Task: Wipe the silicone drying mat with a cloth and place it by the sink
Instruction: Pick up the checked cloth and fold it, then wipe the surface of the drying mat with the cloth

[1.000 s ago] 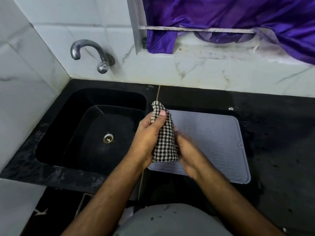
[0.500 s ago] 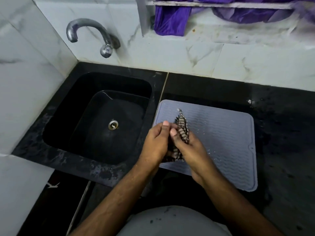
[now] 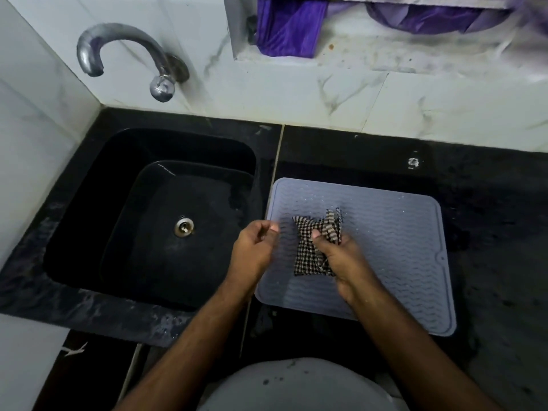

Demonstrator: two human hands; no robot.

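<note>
Black stone counter (image 3: pixel 489 232), sink (image 3: pixel 89 221) cut into its left end. Grey silicone mat (image 3: pixel 394 247) lies flat on counter, left edge just beside sink rim, water beads on ribs. Checked cloth (image 3: pixel 308 247) bunched on mat's left half, right hand (image 3: pixel 341 259) gripping it. Left hand (image 3: pixel 252 250) over mat's left edge, fingers loosely curled, holding nothing. Tap (image 3: pixel 124 54) on wall behind sink.

purple fabric (image 3: pixel 286 28) cut by top edge | mat (image 3: pixel 385 232) partly under right hand (image 3: pixel 341 256)
</note>
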